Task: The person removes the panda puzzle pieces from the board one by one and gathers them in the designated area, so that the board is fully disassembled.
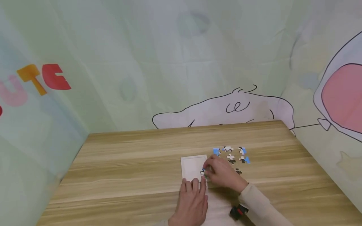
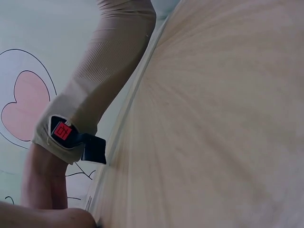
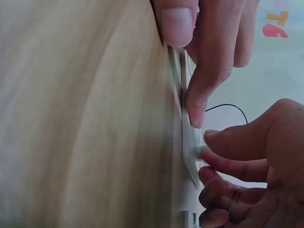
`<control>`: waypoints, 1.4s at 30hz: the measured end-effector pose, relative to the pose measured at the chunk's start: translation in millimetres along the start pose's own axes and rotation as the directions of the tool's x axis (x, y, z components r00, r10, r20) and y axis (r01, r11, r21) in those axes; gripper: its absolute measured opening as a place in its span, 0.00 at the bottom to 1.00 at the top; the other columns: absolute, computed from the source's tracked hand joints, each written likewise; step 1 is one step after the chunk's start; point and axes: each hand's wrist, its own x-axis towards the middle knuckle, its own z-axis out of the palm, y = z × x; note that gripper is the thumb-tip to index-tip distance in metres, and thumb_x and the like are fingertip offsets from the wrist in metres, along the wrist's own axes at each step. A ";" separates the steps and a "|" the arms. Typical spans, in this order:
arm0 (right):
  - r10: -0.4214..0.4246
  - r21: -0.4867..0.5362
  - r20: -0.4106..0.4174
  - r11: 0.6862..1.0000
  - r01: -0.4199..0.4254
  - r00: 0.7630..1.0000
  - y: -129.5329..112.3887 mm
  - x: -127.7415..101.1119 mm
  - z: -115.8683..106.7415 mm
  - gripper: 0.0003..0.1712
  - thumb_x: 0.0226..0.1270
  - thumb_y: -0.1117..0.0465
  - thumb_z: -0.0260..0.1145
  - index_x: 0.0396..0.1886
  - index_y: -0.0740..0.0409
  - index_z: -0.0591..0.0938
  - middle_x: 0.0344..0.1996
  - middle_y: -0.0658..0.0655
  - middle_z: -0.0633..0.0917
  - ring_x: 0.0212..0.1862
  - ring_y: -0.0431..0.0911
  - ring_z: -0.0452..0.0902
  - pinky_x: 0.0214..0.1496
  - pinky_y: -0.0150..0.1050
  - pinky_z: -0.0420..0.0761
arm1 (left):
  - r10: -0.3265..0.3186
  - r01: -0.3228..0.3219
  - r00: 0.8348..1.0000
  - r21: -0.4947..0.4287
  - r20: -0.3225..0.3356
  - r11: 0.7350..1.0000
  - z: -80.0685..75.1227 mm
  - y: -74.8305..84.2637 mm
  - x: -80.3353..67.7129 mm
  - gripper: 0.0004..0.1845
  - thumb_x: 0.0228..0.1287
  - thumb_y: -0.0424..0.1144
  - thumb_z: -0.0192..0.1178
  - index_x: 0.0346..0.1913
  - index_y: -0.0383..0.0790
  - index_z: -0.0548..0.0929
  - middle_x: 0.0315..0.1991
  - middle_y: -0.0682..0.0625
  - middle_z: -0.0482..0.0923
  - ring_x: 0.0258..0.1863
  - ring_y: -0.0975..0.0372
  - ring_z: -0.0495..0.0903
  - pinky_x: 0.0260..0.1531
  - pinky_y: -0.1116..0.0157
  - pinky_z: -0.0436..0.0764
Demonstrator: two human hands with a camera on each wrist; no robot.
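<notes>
A pale square puzzle tray [image 1: 195,156] lies on the wooden table. My left hand [image 1: 192,201] rests its extended fingers on the tray's near edge. Over the tray's right side, my right hand [image 1: 223,172] pinches a small puzzle piece [image 1: 202,173], mostly hidden by the fingers. In the right wrist view, the right thumb and fingers [image 3: 232,161] come together at the tray [image 3: 186,142], close to the left index fingertip. The left wrist view shows the right sleeve [image 2: 99,71] but not what the left fingers touch.
Several loose puzzle pieces lie right of the tray, among them a black-and-white piece [image 1: 231,158] and a blue-edged piece [image 1: 244,159]. A dark wrist device [image 1: 238,212] sits at the right cuff. Printed curtains [image 1: 127,62] stand behind and beside the wooden table [image 1: 127,166].
</notes>
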 end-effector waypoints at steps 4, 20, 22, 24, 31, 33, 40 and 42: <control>0.028 0.091 0.004 0.995 -0.028 1.000 1.1 2.3 0.1 0.08 0.66 0.65 0.75 0.36 0.50 0.83 0.33 0.45 0.84 0.35 0.37 0.73 0.39 0.33 0.75 | 0.003 -0.003 1.000 -0.002 -0.003 1.000 0.4 1.3 0.1 0.33 0.74 0.61 0.54 0.73 0.47 0.80 0.46 0.48 0.75 0.42 0.52 0.77 0.60 0.51 0.79; 0.256 0.348 -0.142 0.917 -0.194 0.956 52.9 -25.2 -40.1 0.08 0.71 0.68 0.72 0.48 0.60 0.87 0.38 0.56 0.91 0.34 0.39 0.82 0.35 0.31 0.79 | 0.002 0.004 0.996 -0.064 0.090 0.998 -2.9 -5.6 -3.0 0.33 0.76 0.58 0.55 0.76 0.44 0.77 0.49 0.45 0.78 0.46 0.51 0.82 0.61 0.50 0.80; 0.287 0.333 -0.126 0.914 -0.232 0.950 63.0 -34.2 -46.6 0.08 0.73 0.67 0.71 0.49 0.59 0.88 0.39 0.56 0.91 0.35 0.39 0.81 0.36 0.32 0.79 | -0.001 0.007 0.996 -0.067 0.089 0.998 -2.5 -6.9 -3.7 0.33 0.75 0.58 0.56 0.76 0.43 0.77 0.49 0.45 0.77 0.45 0.51 0.82 0.60 0.50 0.80; 0.319 0.312 -0.116 0.911 -0.271 0.941 71.6 -42.5 -52.5 0.09 0.74 0.66 0.70 0.50 0.58 0.89 0.40 0.55 0.91 0.37 0.39 0.80 0.37 0.32 0.79 | -0.002 0.008 0.996 -0.065 0.092 0.998 -2.6 -7.6 -3.8 0.34 0.75 0.58 0.56 0.76 0.43 0.77 0.49 0.45 0.77 0.45 0.51 0.82 0.61 0.50 0.81; 0.308 0.226 -0.086 0.932 -0.283 0.947 89.8 -61.4 -60.0 0.08 0.72 0.69 0.68 0.47 0.62 0.90 0.39 0.56 0.92 0.34 0.37 0.77 0.34 0.31 0.77 | 0.000 0.006 0.994 -0.060 0.107 0.998 -3.7 -6.3 -3.1 0.34 0.76 0.58 0.55 0.76 0.44 0.76 0.50 0.46 0.78 0.45 0.52 0.81 0.63 0.50 0.81; 0.306 0.219 -0.069 0.933 -0.285 0.950 92.2 -65.3 -59.5 0.09 0.71 0.70 0.68 0.46 0.63 0.90 0.38 0.56 0.92 0.33 0.37 0.78 0.33 0.31 0.77 | 0.001 0.005 0.995 -0.062 0.100 0.998 -3.2 -4.9 -3.5 0.34 0.75 0.58 0.56 0.76 0.44 0.77 0.50 0.46 0.78 0.45 0.52 0.82 0.62 0.50 0.81; 0.363 0.178 -0.062 0.921 -0.347 0.930 92.9 -69.7 -56.9 0.09 0.69 0.69 0.70 0.46 0.61 0.91 0.39 0.56 0.92 0.35 0.42 0.79 0.34 0.31 0.77 | 0.000 0.006 0.995 -0.058 0.096 0.998 -2.4 -3.5 -3.1 0.33 0.75 0.59 0.56 0.76 0.45 0.77 0.50 0.46 0.78 0.45 0.51 0.82 0.62 0.50 0.81; 0.365 0.169 -0.067 0.921 -0.350 0.929 93.0 -69.7 -55.0 0.09 0.68 0.69 0.71 0.46 0.61 0.91 0.38 0.56 0.92 0.35 0.42 0.78 0.34 0.31 0.76 | -0.006 0.011 0.995 -0.060 0.096 0.998 -1.8 -3.4 -3.5 0.33 0.75 0.59 0.57 0.76 0.45 0.77 0.50 0.46 0.78 0.45 0.52 0.82 0.62 0.50 0.80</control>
